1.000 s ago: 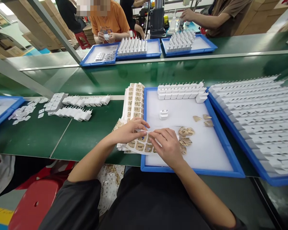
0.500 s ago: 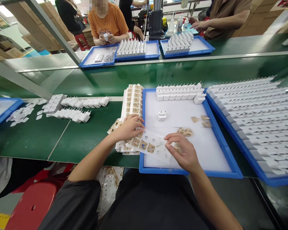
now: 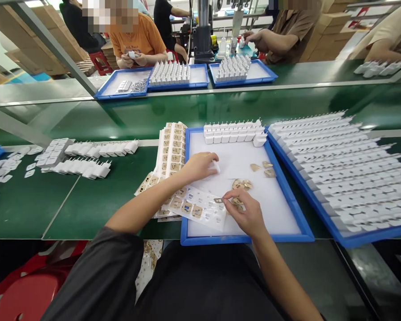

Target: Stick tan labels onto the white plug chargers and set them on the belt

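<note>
while left hand point(image 3: 200, 166) grips boxy charger point(image 3: 216, 166); right hand point(image 3: 245, 214) pinches sticker point(image 3: 218, 200).

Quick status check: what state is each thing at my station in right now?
Left hand: closed on a loose charger.
Right hand: pinching a peeled label.
Label sheet: partly peeled, lying over the tray edge.
Charger row: lined up at the tray's back.

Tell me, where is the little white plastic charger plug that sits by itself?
In the head view the little white plastic charger plug lies in the middle blue tray, under the left hand's fingertips, below the row of white plugs.
</note>
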A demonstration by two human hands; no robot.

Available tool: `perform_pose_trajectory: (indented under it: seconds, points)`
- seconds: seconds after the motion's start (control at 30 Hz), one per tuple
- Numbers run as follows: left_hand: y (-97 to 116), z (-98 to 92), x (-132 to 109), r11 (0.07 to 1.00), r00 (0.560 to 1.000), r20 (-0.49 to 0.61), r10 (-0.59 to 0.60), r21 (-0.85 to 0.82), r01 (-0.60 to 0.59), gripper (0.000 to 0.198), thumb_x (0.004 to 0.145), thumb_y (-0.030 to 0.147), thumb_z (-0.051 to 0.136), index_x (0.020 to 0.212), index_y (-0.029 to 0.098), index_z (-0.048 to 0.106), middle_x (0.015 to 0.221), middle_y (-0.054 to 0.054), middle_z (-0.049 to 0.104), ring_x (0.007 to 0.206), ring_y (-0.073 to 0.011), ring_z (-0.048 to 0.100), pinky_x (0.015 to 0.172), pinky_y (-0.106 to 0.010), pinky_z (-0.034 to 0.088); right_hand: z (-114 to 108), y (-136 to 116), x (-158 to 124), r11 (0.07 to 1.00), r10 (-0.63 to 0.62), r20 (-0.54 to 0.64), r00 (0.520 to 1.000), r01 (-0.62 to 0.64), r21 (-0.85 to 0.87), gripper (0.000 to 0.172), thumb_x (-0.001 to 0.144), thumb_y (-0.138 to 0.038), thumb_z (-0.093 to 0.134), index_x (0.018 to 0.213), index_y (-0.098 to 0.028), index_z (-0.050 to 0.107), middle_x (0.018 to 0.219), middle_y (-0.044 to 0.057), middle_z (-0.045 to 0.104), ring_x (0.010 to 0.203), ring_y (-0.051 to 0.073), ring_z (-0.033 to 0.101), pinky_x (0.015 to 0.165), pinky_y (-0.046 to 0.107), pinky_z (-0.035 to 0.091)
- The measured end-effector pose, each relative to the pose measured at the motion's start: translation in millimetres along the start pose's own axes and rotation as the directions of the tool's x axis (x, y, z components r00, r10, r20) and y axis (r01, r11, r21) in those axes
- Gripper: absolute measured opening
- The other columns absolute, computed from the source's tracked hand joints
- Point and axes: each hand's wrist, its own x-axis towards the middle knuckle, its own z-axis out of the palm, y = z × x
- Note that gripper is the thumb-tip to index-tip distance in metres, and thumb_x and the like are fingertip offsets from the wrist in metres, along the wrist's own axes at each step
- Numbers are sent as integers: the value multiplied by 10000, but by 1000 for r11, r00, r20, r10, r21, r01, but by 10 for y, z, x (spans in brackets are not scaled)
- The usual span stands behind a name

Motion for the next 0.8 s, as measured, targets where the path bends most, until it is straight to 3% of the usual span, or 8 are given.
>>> perform_pose_trajectory:
  seconds: [0.07,0.17,0.3,0.4,0.47,0.6,0.73,0.8]
  points:
    - [-7,-51,-227,957,1000,4,-8,-291,9,347,811,337,768,1104,208,633,1151,-72,706,1017,-236,678,892,-365,563,-12,-6,-6,998,26,6,1000,-27,65,57,949,-256,626,900,-242,651,844,33,730,818,208,694,784,366,555]
    - [10,-54,-626,669,998,9,-63,-742,49,447,739,364,838,1097,215,615,1244,-88,651,1064,-223,661,840,-326,574,-12,-35,-7,971,72,37,997,-79,225,63,951,-287,644,910,-241,661,863,40,732,834,211,700,794,373,565]
    - [37,118,-1004,366,991,7,-136,-929,57,498,712,323,880,1119,214,615,1127,-80,689,1012,-213,675,834,-322,567,35,-154,8,892,34,113,993,-82,445,34,934,-264,680,908,-244,674,866,32,733,826,201,700,778,358,564]
    - [33,281,-1139,260,992,-5,-128,-965,29,496,729,298,880,1140,218,614,1032,-60,719,924,-194,701,814,-309,568,99,-270,18,844,-14,162,987,-75,532,11,928,-237,689,919,-242,690,865,32,731,816,194,693,770,354,552]
    - [27,365,-1195,286,993,-54,-100,-958,-23,456,775,314,849,1160,222,624,1051,-68,725,950,-208,709,827,-316,571,144,-331,18,823,-16,174,985,-86,562,15,926,-237,693,914,-241,700,855,33,722,807,191,683,769,355,542]
    - [23,476,-1282,535,978,-206,-41,-831,-152,419,907,330,721,1306,251,620,1295,-103,682,1211,-268,648,1025,-399,527,197,-403,-3,736,23,220,975,-166,657,37,917,-254,708,887,-237,696,823,29,706,785,182,670,754,347,542]
    - [40,552,-1338,711,950,-311,-25,-674,-202,446,880,312,763,1306,265,638,1270,-87,725,1156,-260,694,1006,-378,539,194,-429,-21,632,54,302,952,-267,728,67,902,-285,732,880,-232,697,803,25,703,741,177,666,702,333,549]
    - [66,568,-1358,770,916,-396,-58,-601,-211,448,864,296,784,1288,274,642,1250,-74,739,1145,-251,706,990,-362,550,190,-428,-7,629,129,244,961,-270,729,61,895,-279,742,877,-237,702,805,17,694,745,170,656,704,321,542]
